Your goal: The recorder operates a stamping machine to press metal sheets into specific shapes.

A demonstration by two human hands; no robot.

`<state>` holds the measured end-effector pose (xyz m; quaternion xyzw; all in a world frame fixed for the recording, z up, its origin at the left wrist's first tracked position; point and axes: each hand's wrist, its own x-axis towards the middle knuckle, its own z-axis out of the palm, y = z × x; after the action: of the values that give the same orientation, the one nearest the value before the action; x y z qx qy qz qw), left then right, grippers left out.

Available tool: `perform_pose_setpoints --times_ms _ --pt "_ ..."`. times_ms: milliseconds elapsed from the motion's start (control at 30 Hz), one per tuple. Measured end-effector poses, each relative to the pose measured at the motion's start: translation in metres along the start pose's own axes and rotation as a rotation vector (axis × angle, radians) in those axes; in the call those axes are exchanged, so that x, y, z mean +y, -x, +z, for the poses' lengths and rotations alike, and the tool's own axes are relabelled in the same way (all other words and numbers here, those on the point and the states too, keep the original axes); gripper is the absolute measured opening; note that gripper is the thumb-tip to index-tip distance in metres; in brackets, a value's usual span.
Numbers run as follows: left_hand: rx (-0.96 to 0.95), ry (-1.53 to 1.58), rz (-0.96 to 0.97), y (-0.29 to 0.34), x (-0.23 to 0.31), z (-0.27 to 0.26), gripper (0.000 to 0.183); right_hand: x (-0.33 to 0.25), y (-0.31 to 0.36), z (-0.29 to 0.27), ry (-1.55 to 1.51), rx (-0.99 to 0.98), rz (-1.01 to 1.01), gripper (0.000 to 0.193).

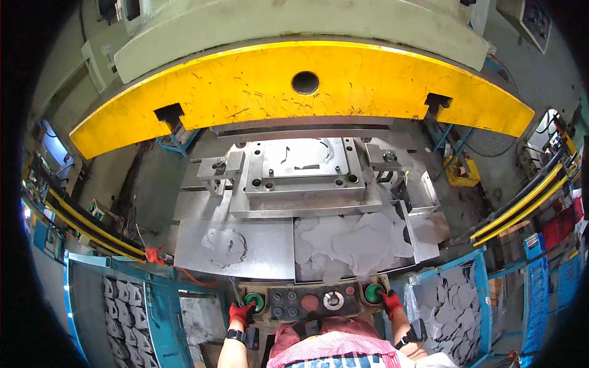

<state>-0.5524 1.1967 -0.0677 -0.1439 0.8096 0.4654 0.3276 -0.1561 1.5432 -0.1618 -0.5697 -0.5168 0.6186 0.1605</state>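
My left hand [240,313], in a red glove, is at the left green push button [254,301] of the control panel [313,302]. A thin grey metal tool [235,291] sticks up from its closed fingers; its exact kind is unclear. My right hand [391,302], also red-gloved, reaches with extended fingers to the right green push button [373,294] and holds nothing visible. Beyond the panel, a steel die [305,195] lies beneath the raised yellow press ram [362,80]. A flat cut-out metal piece [305,154] rests on the die's upper face.
Flat grey blanks [359,242] overlap on the right front plate; a smaller piece [224,246] lies on the left plate [276,239]. Blue-framed bins with shaped parts [126,313] and blanks [451,310] flank me. Yellow rails [521,202] and a yellow crate [463,173] are at right.
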Motion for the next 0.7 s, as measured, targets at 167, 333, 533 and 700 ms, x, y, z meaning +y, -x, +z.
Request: perform_pose_setpoints --times_ms 167,333,533,700 --pt "0.029 -0.128 -0.017 -0.013 -0.003 0.004 0.084 0.014 -0.006 0.0 0.298 0.277 0.053 0.062" --pt "0.179 -0.305 0.02 -0.025 -0.02 0.002 0.084 -0.014 0.006 0.006 0.386 0.186 0.08 0.069" --pt "0.213 -0.423 0.124 0.003 0.004 0.008 0.079 -0.051 0.034 0.016 0.418 0.33 0.109 0.069" --pt "0.1 -0.233 -0.004 0.018 0.022 0.011 0.076 -0.049 0.034 0.014 0.439 0.358 0.121 0.072"
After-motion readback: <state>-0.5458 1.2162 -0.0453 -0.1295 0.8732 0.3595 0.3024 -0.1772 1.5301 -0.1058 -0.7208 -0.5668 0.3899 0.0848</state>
